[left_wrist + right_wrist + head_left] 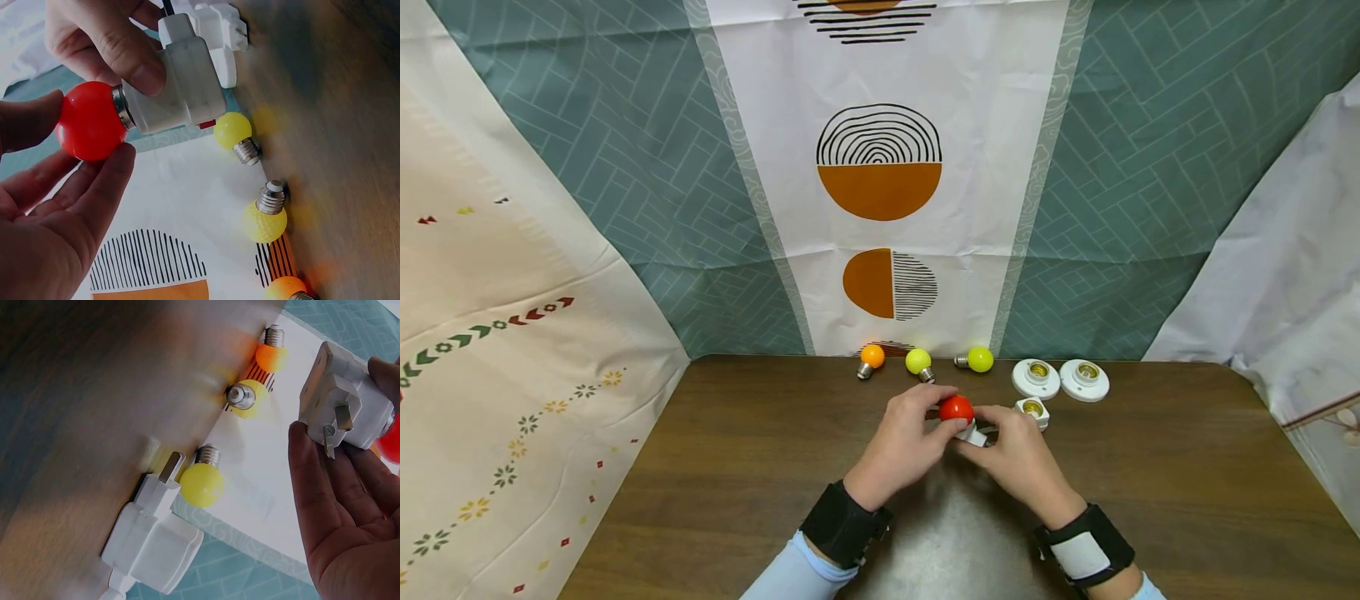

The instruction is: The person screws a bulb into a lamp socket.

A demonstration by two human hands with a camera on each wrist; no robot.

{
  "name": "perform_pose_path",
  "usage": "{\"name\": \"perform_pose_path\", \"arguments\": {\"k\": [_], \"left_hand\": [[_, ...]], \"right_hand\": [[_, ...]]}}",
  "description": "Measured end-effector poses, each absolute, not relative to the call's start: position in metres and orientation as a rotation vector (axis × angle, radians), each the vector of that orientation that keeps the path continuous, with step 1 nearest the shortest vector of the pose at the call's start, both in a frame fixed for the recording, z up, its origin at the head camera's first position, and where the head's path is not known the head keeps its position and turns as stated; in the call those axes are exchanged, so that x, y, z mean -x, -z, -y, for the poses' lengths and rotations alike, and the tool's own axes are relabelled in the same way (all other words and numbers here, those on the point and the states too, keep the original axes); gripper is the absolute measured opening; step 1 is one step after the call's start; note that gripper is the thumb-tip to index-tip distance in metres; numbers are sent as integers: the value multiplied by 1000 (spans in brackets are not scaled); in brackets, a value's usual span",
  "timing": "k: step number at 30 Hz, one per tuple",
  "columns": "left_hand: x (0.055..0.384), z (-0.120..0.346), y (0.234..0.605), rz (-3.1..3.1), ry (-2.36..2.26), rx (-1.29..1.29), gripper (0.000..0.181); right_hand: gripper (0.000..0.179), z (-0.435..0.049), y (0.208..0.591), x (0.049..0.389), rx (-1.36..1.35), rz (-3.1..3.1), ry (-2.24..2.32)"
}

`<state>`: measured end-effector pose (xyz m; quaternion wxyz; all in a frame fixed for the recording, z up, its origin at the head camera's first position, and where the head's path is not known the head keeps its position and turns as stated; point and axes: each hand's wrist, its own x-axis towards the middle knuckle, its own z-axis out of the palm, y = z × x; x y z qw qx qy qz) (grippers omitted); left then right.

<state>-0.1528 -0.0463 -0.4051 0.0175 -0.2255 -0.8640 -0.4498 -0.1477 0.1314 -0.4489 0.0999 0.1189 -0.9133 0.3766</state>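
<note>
In the head view my left hand point(904, 442) holds a red light bulb point(957, 408) between thumb and fingers. My right hand point(1024, 462) grips a white plug-in lamp socket point(973, 437) beside it. The left wrist view shows the red bulb's point(90, 122) metal base at the mouth of the socket point(178, 87), with some metal still visible. There the right thumb presses on the socket's side. Metal plug prongs point(343, 417) stick out of the socket's back in the right wrist view, with the right fingers point(312, 487) under its body.
Along the table's point(737, 467) back edge lie an orange bulb point(872, 357) and two yellow bulbs point(917, 361). To their right are two round white lamp holders point(1086, 393) and another white plug-in socket point(1040, 421). A patterned cloth point(970, 208) hangs behind.
</note>
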Motion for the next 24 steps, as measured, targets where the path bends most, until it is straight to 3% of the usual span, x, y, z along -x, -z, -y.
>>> {"name": "perform_pose_path", "arguments": {"k": [11, 16, 24], "left_hand": [[153, 46, 406, 2638, 1453, 613, 44], [152, 44, 407, 2593, 1445, 465, 39], [152, 42, 410, 2563, 1479, 502, 32]], "right_hand": [[42, -132, 449, 148, -352, 2708, -1113], [41, -132, 448, 147, -342, 2713, -1131], [40, -133, 449, 148, -360, 2703, -1115]]}}
